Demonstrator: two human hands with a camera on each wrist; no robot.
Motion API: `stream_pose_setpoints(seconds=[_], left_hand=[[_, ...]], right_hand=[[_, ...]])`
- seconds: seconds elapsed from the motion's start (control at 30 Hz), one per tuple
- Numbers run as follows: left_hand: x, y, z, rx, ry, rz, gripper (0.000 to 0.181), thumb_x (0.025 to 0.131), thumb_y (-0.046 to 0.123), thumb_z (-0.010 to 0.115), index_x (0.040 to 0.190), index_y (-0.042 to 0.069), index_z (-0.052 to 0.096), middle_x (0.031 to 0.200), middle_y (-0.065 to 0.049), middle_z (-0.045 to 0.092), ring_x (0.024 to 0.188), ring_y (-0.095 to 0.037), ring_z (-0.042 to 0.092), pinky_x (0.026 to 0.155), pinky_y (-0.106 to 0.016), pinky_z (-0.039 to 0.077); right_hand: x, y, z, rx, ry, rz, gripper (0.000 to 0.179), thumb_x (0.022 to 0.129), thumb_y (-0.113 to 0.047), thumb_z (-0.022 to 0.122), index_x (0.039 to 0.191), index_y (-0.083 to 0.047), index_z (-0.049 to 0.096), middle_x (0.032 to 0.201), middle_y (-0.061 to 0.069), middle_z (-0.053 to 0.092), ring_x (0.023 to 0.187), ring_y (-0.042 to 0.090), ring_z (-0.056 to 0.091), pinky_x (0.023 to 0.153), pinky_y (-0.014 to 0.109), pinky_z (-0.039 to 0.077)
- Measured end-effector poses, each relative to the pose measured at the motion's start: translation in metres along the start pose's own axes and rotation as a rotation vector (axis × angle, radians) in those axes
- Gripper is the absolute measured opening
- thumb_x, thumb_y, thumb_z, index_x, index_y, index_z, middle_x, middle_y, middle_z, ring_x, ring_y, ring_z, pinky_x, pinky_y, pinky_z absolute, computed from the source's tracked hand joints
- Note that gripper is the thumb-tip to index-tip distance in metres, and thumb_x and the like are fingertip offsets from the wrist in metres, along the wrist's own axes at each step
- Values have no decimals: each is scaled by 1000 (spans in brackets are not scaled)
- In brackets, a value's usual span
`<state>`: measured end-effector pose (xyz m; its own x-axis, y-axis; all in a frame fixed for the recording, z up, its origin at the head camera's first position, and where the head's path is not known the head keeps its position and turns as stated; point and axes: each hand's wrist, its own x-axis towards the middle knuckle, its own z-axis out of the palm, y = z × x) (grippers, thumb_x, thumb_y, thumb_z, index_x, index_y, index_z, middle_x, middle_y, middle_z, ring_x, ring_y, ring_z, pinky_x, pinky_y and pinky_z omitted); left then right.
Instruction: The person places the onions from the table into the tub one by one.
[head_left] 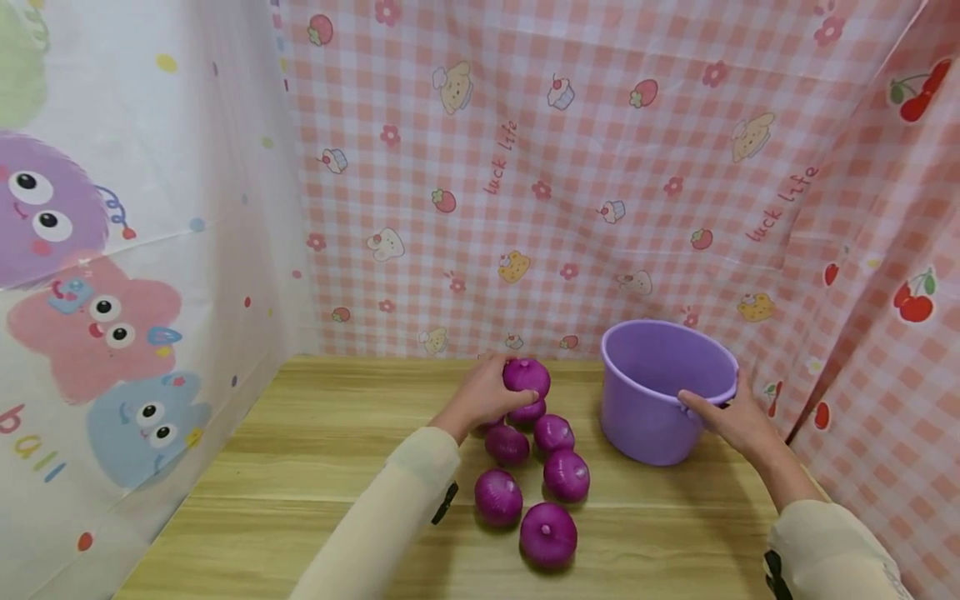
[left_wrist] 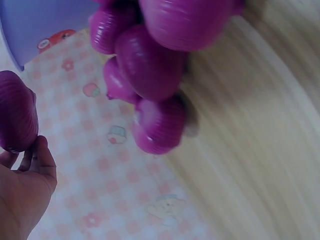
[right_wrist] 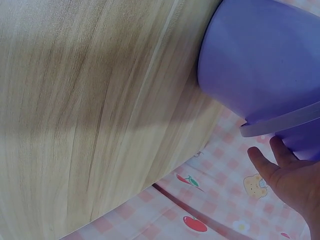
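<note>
My left hand (head_left: 491, 392) grips a purple onion (head_left: 527, 378) between thumb and fingers, raised over the far end of a group of onions. In the left wrist view the held onion (left_wrist: 16, 112) stands apart from the others, above the fingertips of the hand (left_wrist: 25, 195). Several more purple onions (head_left: 567, 476) lie on the table in two loose rows running toward me. To their right stands a purple bucket (head_left: 645, 425), its mouth facing up. My right hand (head_left: 742, 421) holds its right rim, thumb at the near side. The bucket's floor is hidden.
The wooden table (head_left: 315, 467) ends at a pink checked curtain (head_left: 420, 217) close behind the bucket and onions. A white cartoon-print curtain (head_left: 247, 167) hangs along the left side. The bucket's handle (right_wrist: 285, 120) hangs down its side, by my right fingers.
</note>
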<state>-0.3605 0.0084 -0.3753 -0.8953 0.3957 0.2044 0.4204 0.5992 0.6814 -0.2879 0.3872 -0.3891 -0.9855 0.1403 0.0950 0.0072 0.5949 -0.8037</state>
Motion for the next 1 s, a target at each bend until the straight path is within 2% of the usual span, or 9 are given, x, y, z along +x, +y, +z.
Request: stream_pose_setpoints(seconds=[0.23, 0.5, 0.7, 0.8, 1.0], left_hand=[[15, 26, 10, -53, -26, -22, 77, 84, 42, 76, 146, 10, 45, 137, -11, 53, 119, -26, 54, 96, -41, 50], [37, 49, 23, 18, -27, 55, 71, 84, 45, 75, 141, 9, 51, 134, -9, 54, 117, -22, 54, 94, -34, 50], [53, 70, 35, 12, -27, 110, 67, 84, 42, 76, 138, 10, 53, 129, -7, 57, 110, -19, 57, 89, -28, 51], [61, 82, 43, -10, -21, 107, 66, 84, 41, 77, 137, 9, 55, 127, -8, 57, 111, -19, 55, 88, -26, 51], [74, 104, 58, 12, -13, 102, 64, 83, 41, 77, 133, 8, 57, 119, -6, 59, 109, -19, 53, 86, -26, 50]], right_hand=[[0, 2, -1, 21, -7, 4, 111, 94, -49, 63, 154, -7, -21, 149, 44, 17, 136, 55, 26, 108, 64, 30], [0, 3, -1, 5, -11, 12, 114, 93, -52, 63, 154, -7, -22, 149, 44, 17, 136, 55, 26, 109, 64, 28], [1, 3, 0, 20, 10, -28, 110, 93, -48, 64, 155, -6, -17, 148, 43, 21, 135, 53, 29, 108, 63, 30], [2, 3, -1, 16, 17, -33, 110, 93, -48, 65, 155, -7, -16, 148, 43, 21, 134, 53, 30, 108, 64, 30], [3, 3, -3, 10, 2, -14, 112, 93, -51, 64, 155, -7, -19, 149, 42, 20, 135, 53, 29, 109, 64, 29]])
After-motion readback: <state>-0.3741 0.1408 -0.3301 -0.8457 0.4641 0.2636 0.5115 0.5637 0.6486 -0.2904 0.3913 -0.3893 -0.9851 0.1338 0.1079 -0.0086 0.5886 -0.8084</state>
